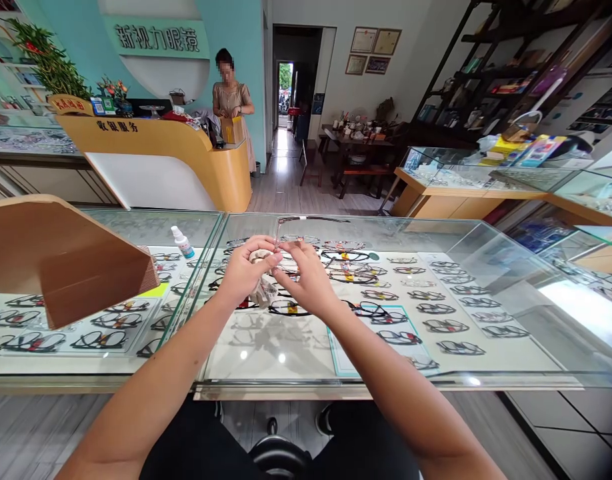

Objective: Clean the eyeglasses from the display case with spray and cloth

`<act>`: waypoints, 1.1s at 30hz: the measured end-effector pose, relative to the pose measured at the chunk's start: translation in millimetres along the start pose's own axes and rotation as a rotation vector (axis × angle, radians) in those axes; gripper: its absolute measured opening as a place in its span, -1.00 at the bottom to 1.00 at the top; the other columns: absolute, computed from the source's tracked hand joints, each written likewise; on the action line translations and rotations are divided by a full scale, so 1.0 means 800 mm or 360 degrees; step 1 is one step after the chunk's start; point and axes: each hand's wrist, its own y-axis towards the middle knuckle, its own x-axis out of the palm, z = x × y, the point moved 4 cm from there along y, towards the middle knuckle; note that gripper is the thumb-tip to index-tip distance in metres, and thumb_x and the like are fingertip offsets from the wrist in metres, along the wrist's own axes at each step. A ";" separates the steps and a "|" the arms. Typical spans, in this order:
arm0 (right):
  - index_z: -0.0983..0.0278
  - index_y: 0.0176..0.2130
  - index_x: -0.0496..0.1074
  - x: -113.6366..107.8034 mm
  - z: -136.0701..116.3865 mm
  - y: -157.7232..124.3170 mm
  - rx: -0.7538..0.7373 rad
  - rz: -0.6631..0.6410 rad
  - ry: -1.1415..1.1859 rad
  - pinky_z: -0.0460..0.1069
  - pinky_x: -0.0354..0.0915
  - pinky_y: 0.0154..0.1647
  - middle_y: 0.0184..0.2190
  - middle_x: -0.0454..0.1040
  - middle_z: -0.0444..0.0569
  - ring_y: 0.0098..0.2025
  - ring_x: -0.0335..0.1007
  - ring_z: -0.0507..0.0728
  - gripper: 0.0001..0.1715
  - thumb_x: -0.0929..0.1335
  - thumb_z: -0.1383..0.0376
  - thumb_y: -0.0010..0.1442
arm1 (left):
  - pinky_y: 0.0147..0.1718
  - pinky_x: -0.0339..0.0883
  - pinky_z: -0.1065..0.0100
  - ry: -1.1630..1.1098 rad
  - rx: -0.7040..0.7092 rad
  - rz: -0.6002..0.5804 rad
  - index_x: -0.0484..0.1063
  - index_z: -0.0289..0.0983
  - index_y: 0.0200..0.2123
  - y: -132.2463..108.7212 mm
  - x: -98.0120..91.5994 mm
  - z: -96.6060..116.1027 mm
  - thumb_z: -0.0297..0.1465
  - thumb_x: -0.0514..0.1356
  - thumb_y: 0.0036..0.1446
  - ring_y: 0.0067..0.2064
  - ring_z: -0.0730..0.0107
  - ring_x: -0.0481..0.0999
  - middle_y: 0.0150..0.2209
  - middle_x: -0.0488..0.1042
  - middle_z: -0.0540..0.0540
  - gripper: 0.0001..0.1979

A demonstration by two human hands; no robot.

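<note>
Above the glass display case, my left hand (246, 268) is closed around a crumpled light cloth (263, 292) and presses it near a pair of eyeglasses (313, 219). One dark temple of these glasses sticks out to the right beyond my fingers; most of the frame is hidden by both hands. My right hand (310, 277) pinches the glasses with thumb and forefinger, close against the left fingertips. Several eyeglass frames (289, 307) sit just below and around my hands, some with coloured tags.
The glass display case (286, 381) spans the front, with rows of glasses (446, 326) inside. A spray bottle (183, 241) stands at the left, near a brown cardboard box (93, 267). Beyond, a person (231, 100) stands at a yellow counter (186, 143).
</note>
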 end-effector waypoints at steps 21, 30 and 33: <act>0.17 0.20 0.50 -0.017 0.029 0.006 0.0203 0.0104 0.0092 0.30 0.44 0.25 0.24 0.64 0.17 0.11 0.56 0.36 -0.65 0.34 0.13 0.53 | 0.18 0.36 0.15 0.0399 -0.0257 0.0491 0.45 -0.15 -0.01 0.028 -0.055 -0.035 -0.29 0.32 0.27 0.09 0.19 0.58 0.03 0.57 -0.09 -0.75; 0.18 0.21 0.48 -0.015 0.029 0.006 0.0127 0.0058 0.0005 0.38 0.34 0.38 0.21 0.66 0.18 0.19 0.56 0.40 -0.65 0.31 0.16 0.54 | 0.23 0.36 0.12 0.0702 -0.0043 0.0847 0.23 -0.17 0.41 0.041 -0.096 -0.052 -0.44 0.36 0.23 0.15 0.14 0.58 0.05 0.60 -0.15 -0.28; 0.18 0.20 0.49 -0.015 0.032 0.006 0.0135 0.0063 -0.0014 0.37 0.37 0.33 0.23 0.65 0.20 0.18 0.56 0.41 -0.65 0.31 0.15 0.54 | 0.10 0.43 0.21 0.0514 -0.0071 0.1084 -0.10 -0.20 0.61 0.047 -0.117 -0.055 -0.49 0.31 0.24 -0.02 0.24 0.61 0.02 0.62 -0.14 -0.02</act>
